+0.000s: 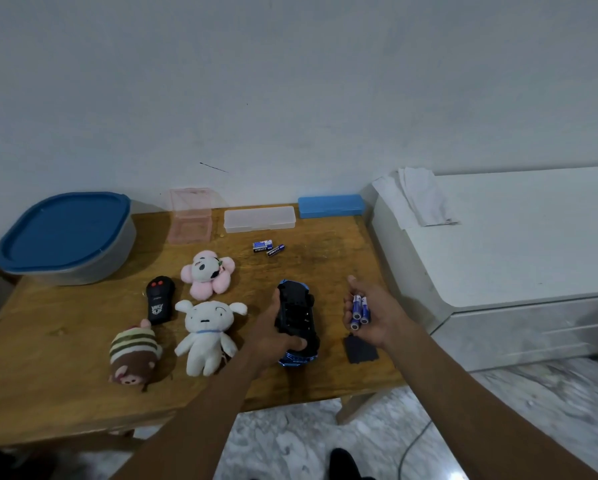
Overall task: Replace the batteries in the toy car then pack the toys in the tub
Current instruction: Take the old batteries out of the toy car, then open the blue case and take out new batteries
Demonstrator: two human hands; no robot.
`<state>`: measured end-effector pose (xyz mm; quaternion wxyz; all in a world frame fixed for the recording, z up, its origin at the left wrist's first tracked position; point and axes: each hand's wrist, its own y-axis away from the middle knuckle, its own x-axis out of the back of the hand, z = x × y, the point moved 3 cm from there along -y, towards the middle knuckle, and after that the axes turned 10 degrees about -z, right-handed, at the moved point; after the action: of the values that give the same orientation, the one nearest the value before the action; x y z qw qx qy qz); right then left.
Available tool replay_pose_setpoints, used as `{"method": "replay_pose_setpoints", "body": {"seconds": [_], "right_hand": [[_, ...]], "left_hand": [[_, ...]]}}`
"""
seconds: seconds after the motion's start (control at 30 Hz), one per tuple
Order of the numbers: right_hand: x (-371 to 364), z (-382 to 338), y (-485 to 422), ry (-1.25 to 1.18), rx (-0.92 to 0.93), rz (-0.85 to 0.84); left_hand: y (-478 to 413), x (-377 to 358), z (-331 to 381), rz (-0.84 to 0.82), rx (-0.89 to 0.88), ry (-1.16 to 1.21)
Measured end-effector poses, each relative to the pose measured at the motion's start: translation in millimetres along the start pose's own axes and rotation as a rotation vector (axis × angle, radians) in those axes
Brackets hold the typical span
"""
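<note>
Left hand (276, 336) clamps the toy car (295, 313): thumb on the near end, fingers round the far side. The car is belly-up on the table (65, 393), right of centre, battery bay open and facing me. The bay looks empty, but it's dark in there, so I can't be sure.

Right hand (377, 317) is cupped palm-up just beside the car, fingers curled round three batteries (359, 311). The battery cover (359, 349) lies flat on the table under that wrist. Spare batteries (268, 247) sit loose near the back edge. Can't tell which set is fresh.

Handling, my read:
- **Car:** light, hard plastic shell. The glossy blue body is likely slick, so I hold it by the black chassis sides and keep it pinned to the table while loading. The bay springs will probably push back.
- **Batteries:** smooth cylinders that roll easily. Three in one palm is a drop risk, so feed one at a time, pinched mid-barrel.
- **Cover:** thin, probably clip tabs. Don't force it.

The tub (93, 268) is at the far left corner, lid on. The remote (159, 299) and the soft toys (205, 336) lie between it and the car. Soft toys squash, so grab them anywhere.
</note>
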<state>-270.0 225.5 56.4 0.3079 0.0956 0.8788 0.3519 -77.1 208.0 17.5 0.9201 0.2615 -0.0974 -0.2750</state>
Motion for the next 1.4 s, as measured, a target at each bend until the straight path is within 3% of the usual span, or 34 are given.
{"method": "replay_pose_setpoints", "body": {"seconds": [0.23, 0.53, 0.67, 0.83, 1.07, 1.4], "right_hand": [[7, 1, -6, 0.010, -0.019, -0.011], [15, -1, -11, 0.023, -0.044, -0.024], [21, -13, -8, 0.072, -0.035, -0.017], [31, -48, -6, 0.332, 0.063, 0.017], [52, -96, -9, 0.677, 0.280, 0.040], [55, -126, -92, 0.794, 0.363, 0.109]], "left_hand": [[3, 4, 7, 0.115, 0.097, -0.350], [10, 7, 22, 0.234, 0.305, -0.543], [11, 5, 54, 0.368, 0.157, -0.678], [-2, -11, 116, 0.455, -0.052, -0.684], [-31, -44, 148, 0.493, -0.114, -0.572], [-109, -21, 165, 0.430, -0.119, -0.680]]}}
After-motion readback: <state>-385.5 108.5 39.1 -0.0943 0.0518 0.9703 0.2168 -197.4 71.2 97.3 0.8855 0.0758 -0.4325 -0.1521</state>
